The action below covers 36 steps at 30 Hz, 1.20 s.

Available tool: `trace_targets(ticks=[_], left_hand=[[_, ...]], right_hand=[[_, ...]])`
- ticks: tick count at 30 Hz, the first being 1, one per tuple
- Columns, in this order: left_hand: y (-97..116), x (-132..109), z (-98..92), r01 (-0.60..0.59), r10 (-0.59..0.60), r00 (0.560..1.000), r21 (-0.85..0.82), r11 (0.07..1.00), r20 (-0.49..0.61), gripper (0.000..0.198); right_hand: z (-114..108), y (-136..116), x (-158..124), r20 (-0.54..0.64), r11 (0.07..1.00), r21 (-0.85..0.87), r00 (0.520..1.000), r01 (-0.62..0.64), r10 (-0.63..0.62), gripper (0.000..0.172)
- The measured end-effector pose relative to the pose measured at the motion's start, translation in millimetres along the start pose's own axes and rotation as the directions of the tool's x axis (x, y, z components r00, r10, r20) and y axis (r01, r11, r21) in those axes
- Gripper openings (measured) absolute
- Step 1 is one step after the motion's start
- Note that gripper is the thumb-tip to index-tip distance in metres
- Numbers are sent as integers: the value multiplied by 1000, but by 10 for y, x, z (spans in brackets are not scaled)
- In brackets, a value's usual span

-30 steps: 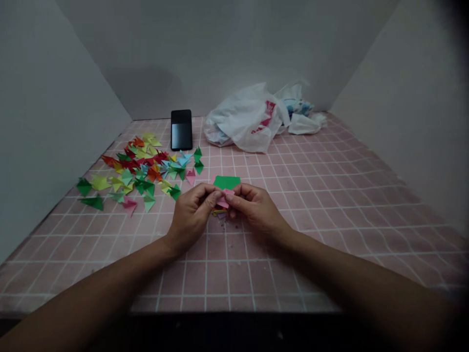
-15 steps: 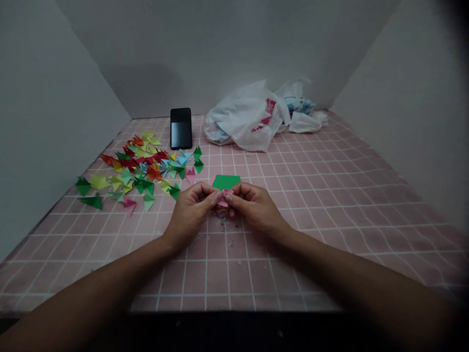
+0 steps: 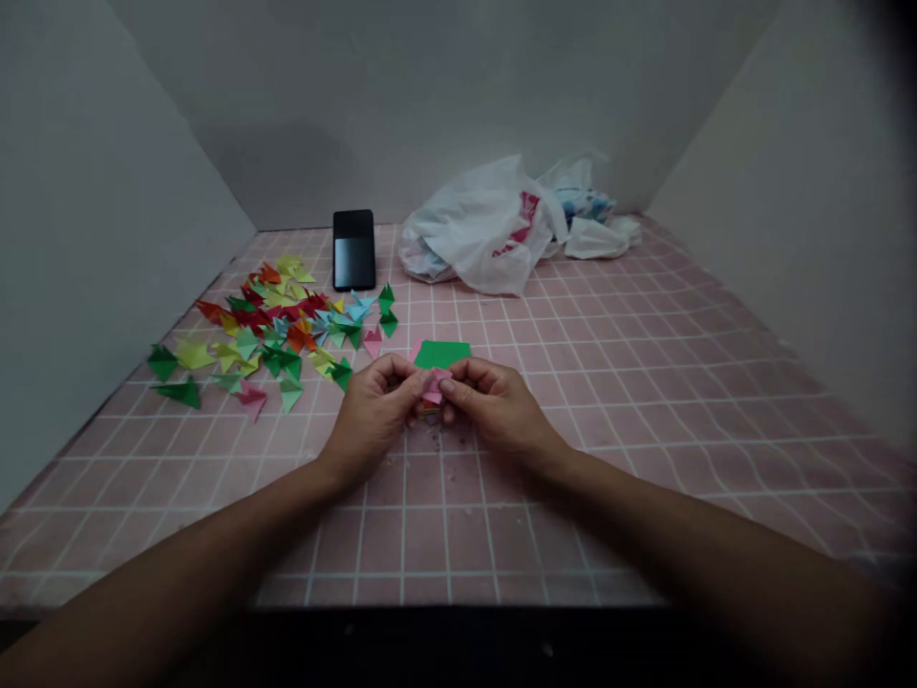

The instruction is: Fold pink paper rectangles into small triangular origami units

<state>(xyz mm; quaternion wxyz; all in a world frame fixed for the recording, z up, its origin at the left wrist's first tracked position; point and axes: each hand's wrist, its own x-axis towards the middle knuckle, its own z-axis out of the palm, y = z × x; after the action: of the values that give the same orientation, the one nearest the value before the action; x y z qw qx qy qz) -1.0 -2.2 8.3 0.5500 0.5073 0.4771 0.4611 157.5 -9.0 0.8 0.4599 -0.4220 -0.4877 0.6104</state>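
1. Two hands meet over the mat (image 3: 608, 401), near its middle. Left hand (image 3: 371, 420) and right hand (image 3: 501, 409) are both closed, pinching pink paper (image 3: 434, 387) between the fingertips.
2. Pink paper sits between the hands, just above the mat and largely hidden. The opposed pinch seems to steady it from both sides.
3. Its long axis seems to run left-right; which way it points cannot be told.
4. Green sheet (image 3: 442, 354) lies flat just beyond the hands. Paper triangles (image 3: 272, 330) spread left; phone (image 3: 353, 250) and bag (image 3: 477, 229) sit far.

Pink paper (image 3: 434, 389) mostly hidden by fingers (image 3: 405, 380); paper stack (image 3: 430, 409) beneath barely showing, sheet count too small to tell.
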Motion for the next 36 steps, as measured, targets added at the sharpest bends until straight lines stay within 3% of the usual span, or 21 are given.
trace_targets(ticks=[12, 23, 36], left_hand=[[1, -19, -3, -7, 6, 1000, 39, 999, 20, 26], [-44, -12, -18, 115, -97, 988, -151, 982, 118, 27], [-10, -33, 21, 281, -261, 960, -364, 888, 104, 26]], right_hand=[[13, 0, -17, 8, 1000, 15, 1000, -1, 1, 19], [-4, -18, -13, -23, 999, -36, 1000, -16, 15, 18], [16, 35, -22, -29, 995, -89, 998, 47, -50, 15]])
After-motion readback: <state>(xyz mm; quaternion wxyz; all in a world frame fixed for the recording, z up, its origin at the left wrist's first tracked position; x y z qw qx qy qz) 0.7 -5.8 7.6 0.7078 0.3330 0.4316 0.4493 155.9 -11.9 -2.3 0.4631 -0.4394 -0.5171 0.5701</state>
